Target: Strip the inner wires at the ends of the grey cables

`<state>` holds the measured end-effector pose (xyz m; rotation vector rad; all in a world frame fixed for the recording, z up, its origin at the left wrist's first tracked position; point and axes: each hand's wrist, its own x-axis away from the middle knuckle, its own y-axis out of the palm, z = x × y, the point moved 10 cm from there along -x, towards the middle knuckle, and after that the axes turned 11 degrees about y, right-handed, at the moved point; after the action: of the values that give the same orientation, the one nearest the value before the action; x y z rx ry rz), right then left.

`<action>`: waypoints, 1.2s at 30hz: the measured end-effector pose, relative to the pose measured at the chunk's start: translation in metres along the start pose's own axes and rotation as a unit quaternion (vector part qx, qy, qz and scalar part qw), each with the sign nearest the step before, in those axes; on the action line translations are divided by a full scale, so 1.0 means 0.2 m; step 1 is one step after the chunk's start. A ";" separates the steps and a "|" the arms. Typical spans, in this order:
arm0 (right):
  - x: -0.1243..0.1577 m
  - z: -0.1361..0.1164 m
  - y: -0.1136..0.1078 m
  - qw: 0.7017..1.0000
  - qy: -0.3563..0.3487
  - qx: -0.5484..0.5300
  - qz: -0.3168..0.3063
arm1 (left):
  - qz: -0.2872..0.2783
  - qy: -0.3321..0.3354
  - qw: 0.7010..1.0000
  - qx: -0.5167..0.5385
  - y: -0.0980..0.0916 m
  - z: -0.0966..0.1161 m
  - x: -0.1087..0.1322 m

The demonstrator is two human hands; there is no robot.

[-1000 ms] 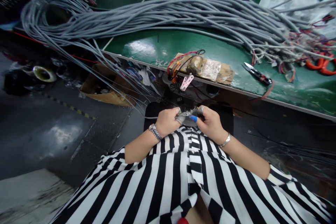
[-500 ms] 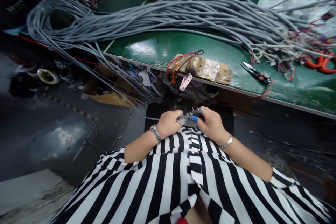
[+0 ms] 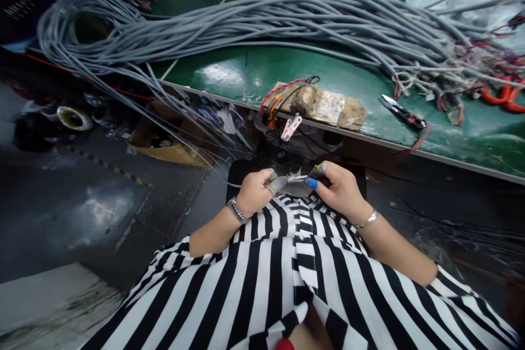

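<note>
A thin grey cable (image 3: pixel 233 184) runs in from the left to my left hand (image 3: pixel 255 191), whose fingers are closed on it. Between the hands, the cable's stripped end (image 3: pixel 294 177) shows frayed whitish strands. My right hand (image 3: pixel 343 190) pinches the far side of that end, with a blue cover on the thumb. Grey wrappings cover some fingertips on both hands. Both hands are held low in front of the striped shirt (image 3: pixel 262 273), off the bench. Exactly which strands the right fingers grip is too small to tell.
Across the green bench (image 3: pixel 229 74) lies a long bundle of grey cables (image 3: pixel 246 24). Near its edge are a taped wooden block (image 3: pixel 328 106) with a pink clip (image 3: pixel 291 128), cutters (image 3: pixel 404 114) and orange-handled scissors (image 3: pixel 496 93). A cardboard box (image 3: pixel 172 147) stands below.
My hands have moved apart, the left one leftward and the right one rightward. More of the frayed cable end now shows between them.
</note>
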<state>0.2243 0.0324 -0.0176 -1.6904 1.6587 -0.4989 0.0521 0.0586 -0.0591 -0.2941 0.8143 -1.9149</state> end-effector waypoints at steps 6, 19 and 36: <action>0.00 0.05 0.01 0.999 0.036 -0.039 -0.005 | 0.003 0.012 0.999 -0.038 -0.02 0.02 0.00; 0.07 -0.17 0.07 0.989 -0.119 -0.048 -0.068 | 0.040 -0.001 0.997 -0.060 -0.08 -0.04 -0.01; -0.01 0.00 0.02 0.998 -0.003 0.062 0.021 | 0.080 0.162 0.972 -0.152 -0.10 0.16 0.01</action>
<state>0.2217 0.0340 -0.0193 -1.5617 1.6216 -0.5647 0.0542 0.0482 -0.0224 -0.0934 1.3137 -1.7058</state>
